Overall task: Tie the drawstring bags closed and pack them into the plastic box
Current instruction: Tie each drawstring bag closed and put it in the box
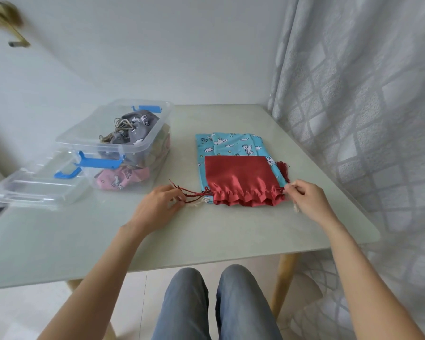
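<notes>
Head view, the only 1. Red satin drawstring bag (241, 179) lies flat on the pale table (206, 241), its mouth toward the person and gathered into ruffles. It sits on top of a larger blue cartoon-print drawstring bag (228, 143), which sticks out at 12 o'clock and along both sides of the red one.

Left hand (157, 207) at 9 o'clock of the red bag's mouth, fingers curled round the red drawstring cord (194, 193), which runs taut from hand to bag. A pale cord end (199, 202) lies just beside that hand, probably the blue bag's, hard to tell.

Right hand (307, 200) at 3 o'clock of the mouth, thumb and fingers pinching the cord end at the bag's corner; the cord itself is mostly hidden there. A red tassel (281, 168) lies at 1 o'clock of this hand, on the blue bag's edge.

Clear plastic box (123, 146) with blue latches stands at 10 o'clock of the bags, well apart, lid off. Inside: grey printed bags (135, 128) on top, a pink printed bag (120, 179) at the bottom near wall. Clear lid (35, 187) lies flat on the table touching the box at its 8 o'clock.

Patterned curtain (366, 106) hangs at the table's 3 o'clock edge. Knees in blue jeans (214, 303) at 6 o'clock under the table edge.
</notes>
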Action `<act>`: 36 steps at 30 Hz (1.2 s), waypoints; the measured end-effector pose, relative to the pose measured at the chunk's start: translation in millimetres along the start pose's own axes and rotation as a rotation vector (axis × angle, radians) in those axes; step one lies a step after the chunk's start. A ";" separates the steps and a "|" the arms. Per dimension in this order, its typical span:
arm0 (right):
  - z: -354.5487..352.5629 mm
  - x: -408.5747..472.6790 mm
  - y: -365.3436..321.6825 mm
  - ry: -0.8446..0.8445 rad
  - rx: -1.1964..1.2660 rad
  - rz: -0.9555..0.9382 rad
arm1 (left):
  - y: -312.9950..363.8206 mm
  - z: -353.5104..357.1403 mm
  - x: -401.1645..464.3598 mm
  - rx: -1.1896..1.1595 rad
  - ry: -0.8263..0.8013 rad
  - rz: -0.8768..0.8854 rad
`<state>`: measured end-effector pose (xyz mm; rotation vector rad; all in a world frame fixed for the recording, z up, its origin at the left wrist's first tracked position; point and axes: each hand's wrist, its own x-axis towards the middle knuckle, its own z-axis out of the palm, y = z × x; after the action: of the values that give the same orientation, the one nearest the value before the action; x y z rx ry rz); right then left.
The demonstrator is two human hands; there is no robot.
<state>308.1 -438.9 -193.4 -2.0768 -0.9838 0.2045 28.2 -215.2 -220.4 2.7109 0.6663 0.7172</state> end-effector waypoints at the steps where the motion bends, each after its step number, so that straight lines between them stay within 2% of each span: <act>1: 0.5 0.8 -0.8 0.014 0.005 -0.003 | -0.8 -0.2 1.9 0.017 -0.003 -0.004; 4: 0.3 4.5 -4.4 0.045 0.014 -0.017 | -6.7 0.9 6.6 0.087 0.025 -0.019; 6: 0.5 8.3 -6.2 0.052 0.015 -0.016 | 0.7 -2.2 8.6 -0.096 0.072 -0.029; 9: 1.2 15.1 -7.9 0.054 0.012 -0.011 | 23.3 -14.7 21.6 -0.413 0.201 -0.143; 11: 2.7 18.5 -7.5 0.053 0.002 -0.009 | 31.5 -18.8 31.7 -0.475 0.272 -0.167; 14: 3.6 22.3 -4.1 0.064 0.008 -0.011 | 34.7 -19.3 41.8 -0.560 0.278 -0.229; 17: 4.3 22.8 -0.6 0.063 0.012 -0.003 | 29.7 -16.9 44.5 -0.492 0.201 -0.330; 19: 5.0 22.3 0.9 0.060 0.027 0.008 | 25.2 -15.8 41.4 -0.318 0.067 -0.376; 21: 5.1 22.5 2.9 0.095 0.013 0.011 | 19.6 -14.1 35.0 -0.137 -0.008 -0.340; 24: 1.8 24.1 7.3 0.222 -0.015 0.057 | 9.9 -14.0 26.9 -0.125 0.027 -0.251; 26: -0.2 25.9 12.4 0.283 0.002 0.112 | 3.8 -14.4 23.6 -0.325 0.129 -0.317; 30: 4.3 27.3 10.3 0.282 0.185 0.171 | 22.0 -14.6 29.7 -1.128 0.314 -0.478; 33: 13.0 27.1 -9.0 0.228 0.669 0.159 | 46.2 -16.4 45.7 -1.691 0.342 -0.479; 36: 19.3 28.6 -31.1 0.157 1.151 0.105 | 58.2 -13.6 58.6 -1.952 0.375 -0.466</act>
<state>301.0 -395.6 -178.2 -1.0519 -0.4501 0.5101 87.7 -234.8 -164.8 0.6314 0.2549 0.9235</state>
